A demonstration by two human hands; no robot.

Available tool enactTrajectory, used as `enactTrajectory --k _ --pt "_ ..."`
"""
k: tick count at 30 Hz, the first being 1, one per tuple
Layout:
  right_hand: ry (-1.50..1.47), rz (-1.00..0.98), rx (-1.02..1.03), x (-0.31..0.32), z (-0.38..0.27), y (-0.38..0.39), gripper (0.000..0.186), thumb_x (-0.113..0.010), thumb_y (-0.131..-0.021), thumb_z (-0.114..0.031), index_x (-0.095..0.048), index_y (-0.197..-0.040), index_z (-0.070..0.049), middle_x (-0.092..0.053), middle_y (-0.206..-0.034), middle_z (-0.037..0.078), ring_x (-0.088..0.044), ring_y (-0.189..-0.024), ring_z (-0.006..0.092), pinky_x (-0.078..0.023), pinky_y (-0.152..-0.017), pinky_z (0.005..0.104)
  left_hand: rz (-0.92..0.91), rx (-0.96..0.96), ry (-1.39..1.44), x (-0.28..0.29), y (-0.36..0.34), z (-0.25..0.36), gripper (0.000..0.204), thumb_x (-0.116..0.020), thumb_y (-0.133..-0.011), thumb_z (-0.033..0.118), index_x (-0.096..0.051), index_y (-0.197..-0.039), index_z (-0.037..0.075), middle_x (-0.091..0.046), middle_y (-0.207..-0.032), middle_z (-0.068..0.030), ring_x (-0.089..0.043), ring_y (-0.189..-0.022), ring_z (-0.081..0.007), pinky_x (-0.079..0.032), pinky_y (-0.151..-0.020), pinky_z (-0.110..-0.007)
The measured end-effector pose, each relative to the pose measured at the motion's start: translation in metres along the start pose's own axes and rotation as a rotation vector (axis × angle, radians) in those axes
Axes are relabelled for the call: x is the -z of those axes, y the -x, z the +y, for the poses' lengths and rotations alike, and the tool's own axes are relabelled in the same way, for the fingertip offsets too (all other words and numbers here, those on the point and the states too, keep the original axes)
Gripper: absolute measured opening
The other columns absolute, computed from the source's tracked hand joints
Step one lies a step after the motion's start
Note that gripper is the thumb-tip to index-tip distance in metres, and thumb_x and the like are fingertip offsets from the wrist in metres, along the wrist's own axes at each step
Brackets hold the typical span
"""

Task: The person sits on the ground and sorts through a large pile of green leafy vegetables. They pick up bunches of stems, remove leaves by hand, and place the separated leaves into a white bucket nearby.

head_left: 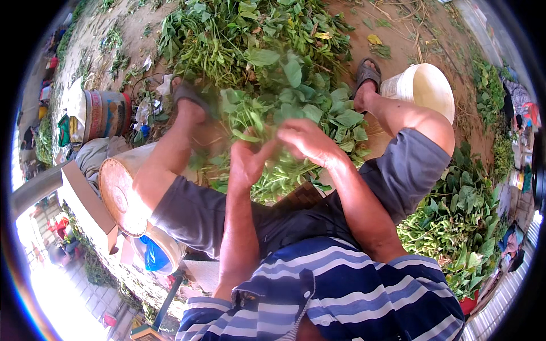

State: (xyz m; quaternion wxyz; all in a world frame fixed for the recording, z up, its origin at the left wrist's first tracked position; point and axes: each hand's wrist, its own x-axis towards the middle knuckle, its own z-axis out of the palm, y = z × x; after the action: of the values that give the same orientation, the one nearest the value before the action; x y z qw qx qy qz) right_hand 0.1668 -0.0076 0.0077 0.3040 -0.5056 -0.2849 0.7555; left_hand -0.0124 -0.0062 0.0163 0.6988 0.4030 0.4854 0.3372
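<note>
In front of me, my left hand (248, 163) is closed round the lower part of a bean plant (245, 111) with green pods and leaves pointing away from me. My right hand (310, 142) is just to its right, fingers curled inward toward the stems. Motion blurs those fingertips, and whatever they pinch is hidden. Loose green pods and leaves (278, 177) lie below both hands, between my legs. Past them, a large heap of pulled bean plants (244, 42) spreads over the ground between and beyond my feet.
A white bucket (435, 91) lies tipped beyond my right knee. More bean plants (460, 210) are piled at my right side. On the left are a colourful striped bucket (105, 115), a pale bucket (116, 193) on its side, a cardboard box (85, 199) and a blue plastic bag (153, 254).
</note>
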Motion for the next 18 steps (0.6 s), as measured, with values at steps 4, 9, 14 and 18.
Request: enactTrajectory --k 4,9,14,18 --pt "-0.240 -0.008 -0.083 -0.001 0.002 -0.001 0.013 -0.061 -0.089 -0.017 -0.062 -0.085 -0.005 -0.048 -0.062 -0.003 -0.038 -0.047 0.0049 -0.023 -0.040 0.0225 -0.050 -0.044 -0.050 0.003 0.001 -0.008 0.031 -0.066 -0.087 -0.002 -0.059 -0.117 0.000 -0.063 -0.102 -0.0024 -0.058 -0.093 -0.0105 -0.049 -0.082 -0.025" --pt "-0.541 -0.052 -0.179 0.000 0.019 -0.007 0.011 -0.059 -0.087 -0.017 -0.057 -0.081 -0.008 -0.047 -0.065 -0.002 -0.040 -0.049 0.0072 -0.028 -0.043 0.0220 -0.032 -0.289 -0.309 0.003 -0.005 -0.013 0.026 -0.065 -0.087 -0.002 -0.060 -0.113 -0.002 -0.060 -0.103 -0.0037 -0.058 -0.095 -0.0127 -0.049 -0.083 -0.027" --pt "-0.644 -0.062 -0.261 0.000 0.021 -0.005 0.011 -0.058 -0.083 -0.021 -0.055 -0.080 -0.011 -0.047 -0.067 -0.001 -0.038 -0.050 0.0084 -0.028 -0.045 0.0224 -0.037 -0.341 -0.423 -0.004 -0.001 0.000 0.022 -0.064 -0.087 -0.001 -0.063 -0.109 -0.002 -0.059 -0.100 -0.0080 -0.061 -0.093 -0.0182 -0.049 -0.082 -0.030" --pt "-0.599 0.042 -0.257 -0.009 0.017 -0.004 0.012 -0.059 -0.081 -0.024 -0.055 -0.078 -0.013 -0.045 -0.064 -0.002 -0.032 -0.047 0.0078 -0.025 -0.044 0.0226 0.020 -0.426 -0.680 -0.004 0.000 -0.003 0.024 -0.064 -0.085 -0.001 -0.064 -0.108 -0.001 -0.061 -0.097 -0.0130 -0.063 -0.090 -0.0261 -0.049 -0.079 -0.034"
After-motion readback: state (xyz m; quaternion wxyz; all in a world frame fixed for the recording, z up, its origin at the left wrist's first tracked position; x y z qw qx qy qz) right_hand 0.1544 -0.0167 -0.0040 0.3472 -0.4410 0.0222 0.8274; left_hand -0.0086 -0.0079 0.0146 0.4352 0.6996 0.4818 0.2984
